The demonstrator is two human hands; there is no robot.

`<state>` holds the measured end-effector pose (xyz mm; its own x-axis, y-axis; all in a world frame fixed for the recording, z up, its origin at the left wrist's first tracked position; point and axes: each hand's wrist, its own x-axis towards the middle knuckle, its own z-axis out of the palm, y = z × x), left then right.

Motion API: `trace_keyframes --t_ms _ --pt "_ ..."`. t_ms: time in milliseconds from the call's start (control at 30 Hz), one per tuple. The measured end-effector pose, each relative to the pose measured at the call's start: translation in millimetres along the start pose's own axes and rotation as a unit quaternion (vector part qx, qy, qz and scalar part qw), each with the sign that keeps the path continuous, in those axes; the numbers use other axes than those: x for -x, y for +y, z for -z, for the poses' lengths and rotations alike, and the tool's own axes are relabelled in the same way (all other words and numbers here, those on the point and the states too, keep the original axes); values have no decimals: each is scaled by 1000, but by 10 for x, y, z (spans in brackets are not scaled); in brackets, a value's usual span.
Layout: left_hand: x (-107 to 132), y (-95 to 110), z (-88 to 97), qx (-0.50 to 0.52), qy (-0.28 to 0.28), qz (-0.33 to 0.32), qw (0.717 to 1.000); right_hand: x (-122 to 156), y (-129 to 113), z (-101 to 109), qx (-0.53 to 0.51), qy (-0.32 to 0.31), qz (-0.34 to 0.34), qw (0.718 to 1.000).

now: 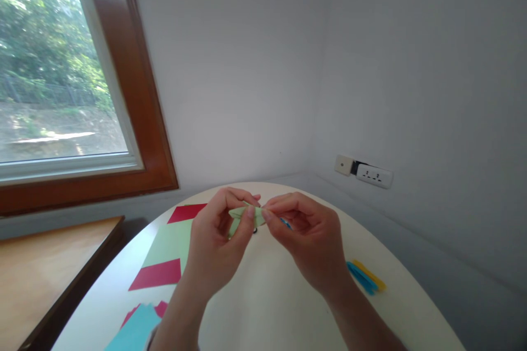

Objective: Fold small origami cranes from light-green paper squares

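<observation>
A small piece of folded light green paper (pixel 237 213) is held above the table between both hands. My left hand (pixel 220 236) pinches it with the thumb across its near face. The fingertips of my right hand (pixel 310 236) grip its right end. Part of the paper is hidden by my fingers. Behind the hands, small dark and blue items show on the table, mostly covered, and I cannot make out what they are.
On the round white table (pixel 263 307), a light green sheet (pixel 167 244) and red paper pieces (pixel 156 274) lie left, with blue paper (pixel 135 330) nearer. Blue and yellow strips (pixel 364 277) lie right. A wooden surface (pixel 53 274), window and wall sockets (pixel 374 175) surround it.
</observation>
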<state>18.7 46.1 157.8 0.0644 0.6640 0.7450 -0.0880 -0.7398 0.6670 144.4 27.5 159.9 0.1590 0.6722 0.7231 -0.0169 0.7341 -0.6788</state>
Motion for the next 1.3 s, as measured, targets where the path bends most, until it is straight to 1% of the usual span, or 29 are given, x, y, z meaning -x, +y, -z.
trace_keyframes --t_ms 133,300,400,633,1300 --pt "10 8 -6 12 3 4 1000 1 -8 0 5 -1 2 1000" --pt "2 18 -10 24 13 -15 1000 7 -3 1 9 -1 3 1000" --pt "5 28 -1 27 12 -15 999 5 0 0 9 -1 2 1000" --pt "-7 39 4 6 14 -30 999 -7 -1 -1 17 1 2 1000" --pt "-6 37 17 -34 8 -3 999 0 6 -14 32 7 -10 999"
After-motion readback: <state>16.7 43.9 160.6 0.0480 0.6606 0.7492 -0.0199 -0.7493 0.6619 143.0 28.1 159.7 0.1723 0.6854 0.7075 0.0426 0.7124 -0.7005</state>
